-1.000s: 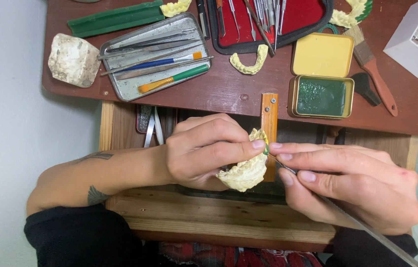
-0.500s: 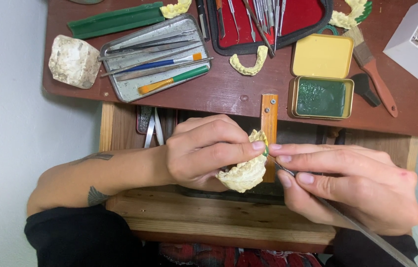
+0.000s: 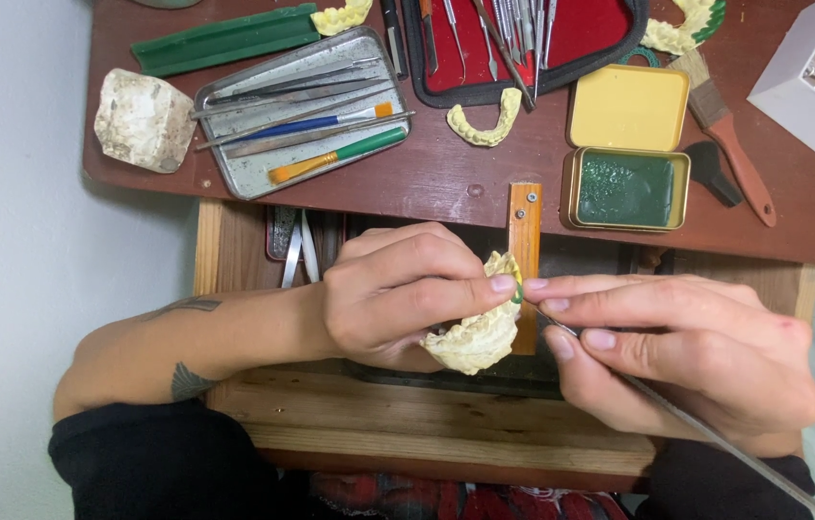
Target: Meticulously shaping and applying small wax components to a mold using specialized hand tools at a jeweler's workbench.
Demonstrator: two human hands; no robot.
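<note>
— What's in your hands rn?

— My left hand is wrapped tight round a pale yellow plaster dental cast, thumb pressed on its top edge, w/ a bit of green wax right at the thumb tip. Cast sits mid-air over the open wooden drawer, just below the dark red-brown counter.

— And the right?

— My right hand is closed on a thin metal instrument, pinched like a pen; its tip touches the cast beside the green bit. Handle runs out past my wrist twd the lower right.

— What's around?

— An upright orange wooden peg right behind the cast. On the counter: a grey metal tray w/ brushes & tools, a rough white plaster lump to its left, a yellow tin w/ green wax inside, its yellow lid above, a loose yellow tooth arch, and a red-lined case of instruments.
</note>
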